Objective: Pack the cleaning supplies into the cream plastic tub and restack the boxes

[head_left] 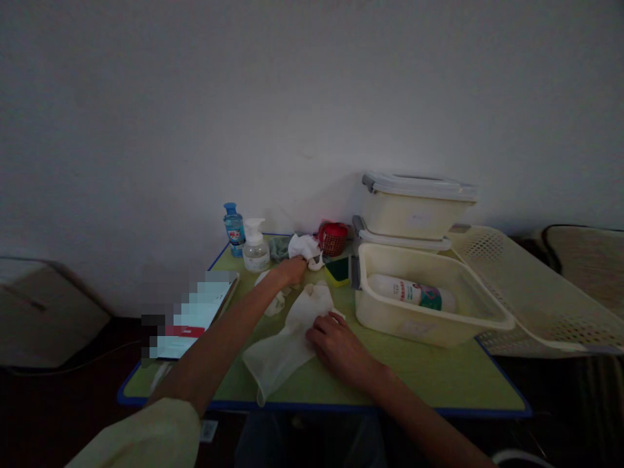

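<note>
A: Where do we locate the work item?
B: We find the thin white sheet [299,331] laid loosely on the green table [424,377], in front of the person, with one corner close to the near blue edge. We cannot tell whether it is cloth or plastic.
A: How do we record the right hand [337,343]?
B: We record it palm down, fingers slightly bent, touching the right side of the sheet. We cannot tell whether the fingers pinch it.
A: And the left hand [293,270]?
B: We note it extended beyond the sheet, beside the crumpled white bundle [304,246] and near a small white object [316,262]. Its fingertips are hidden, so we cannot tell whether it is wide, narrow or holding anything.
A: Which surrounding items do we list?
B: At the back left, we list a blue bottle [234,231] and a clear pump bottle [256,252], both upright. Behind the green-and-yellow sponge [338,272] we see a red basket [333,239]. To the right, we identify an open bin [404,330] with a white bottle [394,288] lying inside.
</note>
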### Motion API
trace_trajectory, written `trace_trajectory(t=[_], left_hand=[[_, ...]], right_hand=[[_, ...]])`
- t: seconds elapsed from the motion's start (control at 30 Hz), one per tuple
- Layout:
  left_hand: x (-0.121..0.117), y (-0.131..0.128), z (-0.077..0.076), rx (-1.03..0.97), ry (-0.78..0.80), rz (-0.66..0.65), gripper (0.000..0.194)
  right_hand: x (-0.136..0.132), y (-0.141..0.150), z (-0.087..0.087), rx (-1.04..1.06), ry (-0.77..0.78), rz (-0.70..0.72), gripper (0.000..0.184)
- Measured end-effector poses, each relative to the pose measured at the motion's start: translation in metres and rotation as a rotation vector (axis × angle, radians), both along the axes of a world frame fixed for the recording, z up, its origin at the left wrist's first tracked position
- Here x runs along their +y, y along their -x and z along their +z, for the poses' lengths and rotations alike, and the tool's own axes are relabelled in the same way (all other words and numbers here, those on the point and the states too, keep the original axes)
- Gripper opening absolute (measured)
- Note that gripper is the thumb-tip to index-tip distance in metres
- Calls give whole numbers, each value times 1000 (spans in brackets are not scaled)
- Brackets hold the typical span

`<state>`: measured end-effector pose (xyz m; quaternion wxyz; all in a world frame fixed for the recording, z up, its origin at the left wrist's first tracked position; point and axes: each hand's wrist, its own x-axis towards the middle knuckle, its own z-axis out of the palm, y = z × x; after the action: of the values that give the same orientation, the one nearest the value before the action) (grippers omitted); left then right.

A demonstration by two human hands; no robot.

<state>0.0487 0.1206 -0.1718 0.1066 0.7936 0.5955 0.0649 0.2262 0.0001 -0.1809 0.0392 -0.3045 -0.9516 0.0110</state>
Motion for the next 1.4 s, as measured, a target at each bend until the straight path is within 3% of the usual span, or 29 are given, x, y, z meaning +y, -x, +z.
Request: trace_trajectory(t=[0.1,0.27,0.37,0.5,0.57,0.63,0.73,0.83,0.9,1.03,1.13,1.23,1.3,1.4], left_hand=[[-3,0,4,16,-38,22,24],[-39,-4,11,-28,-82,12,24],[-54,-3,6,-142,-44,38,29],[-55,-1,-9,-346,22,86,40],[-52,-3,-13,-400,55,54,46],[-50,-4,-15,-488,82,6,39],[-53,-4,-17,-586,-44,52,21],[-64,1,-16,-578,-243,185,28],[-79,5,-14,-508,-323,199,30],[-117,12,-4,-198,-396,146,35],[-143,16,1,-137,-160,-77,36],[-159,19,-6,-128,128,-351,60],[-165,21,-15,-119,184,-396,69],[-166,20,-26,-147,147,-353,51]], right_hand=[[1,-3,-1,14,2,1,19],[1,-10,0,37,-16,-78,21],[-1,-14,0,36,0,-163,24],[-4,-20,0,6,86,-185,31],[-5,-22,0,-6,111,-194,34],[-5,-23,-1,4,107,-190,36],[-2,-24,-2,48,73,-181,39],[1,-24,-1,70,3,-202,41],[3,-24,1,77,-16,-223,43],[2,-20,3,100,41,-230,44],[2,-15,0,113,75,-166,41],[3,-10,-7,111,81,-122,40],[5,-9,-10,109,78,-126,38],[5,-10,-11,115,81,-146,34]])
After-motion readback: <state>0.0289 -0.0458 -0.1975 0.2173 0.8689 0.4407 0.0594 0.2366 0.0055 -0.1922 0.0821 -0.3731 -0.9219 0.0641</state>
